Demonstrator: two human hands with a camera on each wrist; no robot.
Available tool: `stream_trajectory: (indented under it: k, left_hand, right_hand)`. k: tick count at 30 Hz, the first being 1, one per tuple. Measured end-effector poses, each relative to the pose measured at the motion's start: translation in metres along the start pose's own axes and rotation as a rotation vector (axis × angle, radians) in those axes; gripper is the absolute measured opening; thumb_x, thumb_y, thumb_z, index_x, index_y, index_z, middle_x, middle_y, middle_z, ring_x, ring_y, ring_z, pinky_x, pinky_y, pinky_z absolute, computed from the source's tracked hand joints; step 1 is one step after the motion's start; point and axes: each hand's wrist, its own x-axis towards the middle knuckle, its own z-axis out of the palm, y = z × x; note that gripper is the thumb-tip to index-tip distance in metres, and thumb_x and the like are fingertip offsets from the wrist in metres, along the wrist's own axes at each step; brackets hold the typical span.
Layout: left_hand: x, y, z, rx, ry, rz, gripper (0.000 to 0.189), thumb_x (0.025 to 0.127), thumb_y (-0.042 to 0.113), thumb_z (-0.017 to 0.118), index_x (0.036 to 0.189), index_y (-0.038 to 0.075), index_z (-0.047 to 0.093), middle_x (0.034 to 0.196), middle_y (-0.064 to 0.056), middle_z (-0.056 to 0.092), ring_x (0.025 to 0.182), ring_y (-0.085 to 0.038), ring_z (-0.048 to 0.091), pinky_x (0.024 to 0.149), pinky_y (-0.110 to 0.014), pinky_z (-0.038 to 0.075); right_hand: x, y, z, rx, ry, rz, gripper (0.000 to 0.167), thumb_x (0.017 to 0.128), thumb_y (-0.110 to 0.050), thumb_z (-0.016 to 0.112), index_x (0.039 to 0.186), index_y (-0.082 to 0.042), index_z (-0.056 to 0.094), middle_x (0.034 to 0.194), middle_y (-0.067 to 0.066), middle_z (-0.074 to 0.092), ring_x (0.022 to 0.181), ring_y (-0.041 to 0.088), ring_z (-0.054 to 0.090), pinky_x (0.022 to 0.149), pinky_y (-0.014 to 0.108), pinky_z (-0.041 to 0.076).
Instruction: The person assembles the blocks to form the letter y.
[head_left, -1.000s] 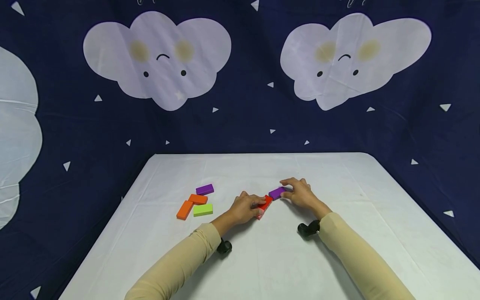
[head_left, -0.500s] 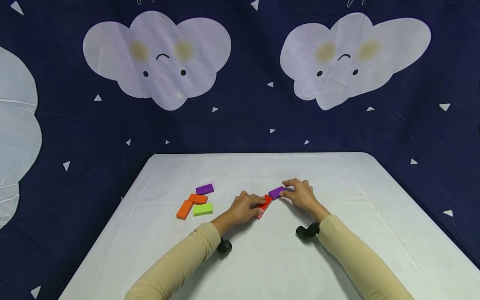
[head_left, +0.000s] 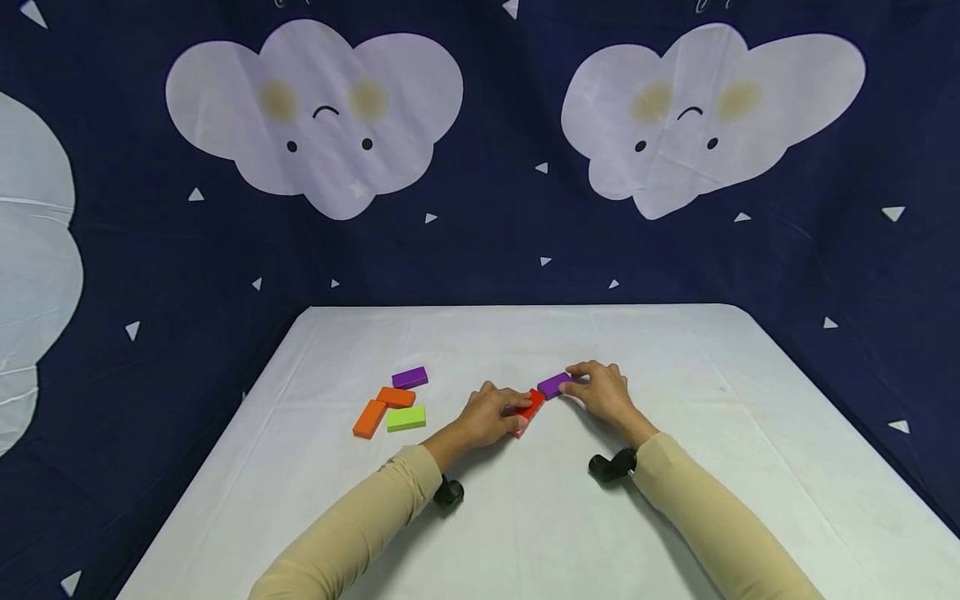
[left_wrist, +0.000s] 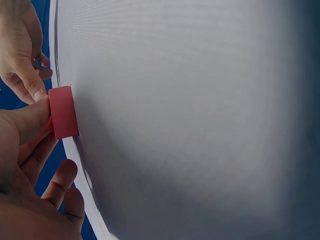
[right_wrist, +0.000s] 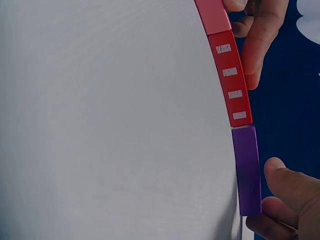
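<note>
A pink block, a red block with whitish marks and a purple block lie end to end on the white tabletop, the purple one angled off. My left hand grips the pink and red blocks, thumb by the pink one and a finger along the red. In the left wrist view the thumb covers part of the pink block. My right hand is at the purple block's outer end, fingers loosely bent. The right wrist view shows its thumb apart from the block and a fingertip close to that end.
Left of my hands lie a second purple block, two orange blocks and a lime green block. A dark blue cloth with white clouds hangs behind the table. Black wrist cameras hang below both wrists.
My right hand has shifted slightly right from the purple block's end, and its wrist has drifted slightly left. The left hand and the blocks look unmoved.
</note>
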Motion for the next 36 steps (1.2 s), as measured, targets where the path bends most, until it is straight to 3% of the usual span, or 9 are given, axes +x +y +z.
stream_trajectory:
  k: [13,36]
  left_hand:
    - [0.0002,0.0000,0.0000,-0.033,0.007,-0.007,0.037,0.087,0.027,0.065,0.122,0.016,0.065,0.135,0.007,0.057,0.097,-0.016,0.046,0.080,-0.030,0.031]
    - [-0.0012,0.0004,-0.0004,-0.031,0.011,0.006,0.036,0.087,0.027,0.065,0.121,0.014,0.065,0.134,0.005,0.058,0.096,-0.016,0.045,0.080,-0.030,0.031]
  right_hand:
    - [0.0021,-0.0031,0.0019,-0.003,-0.002,-0.004,0.037,0.082,-0.028,0.070,0.114,-0.007,0.068,0.116,0.018,0.066,0.100,0.037,0.050,0.085,0.048,0.031]
    - [0.0096,-0.0067,0.0069,0.013,-0.036,-0.011,0.035,0.084,-0.022,0.068,0.117,-0.010,0.067,0.121,0.015,0.064,0.103,0.035,0.049,0.084,0.046,0.030]
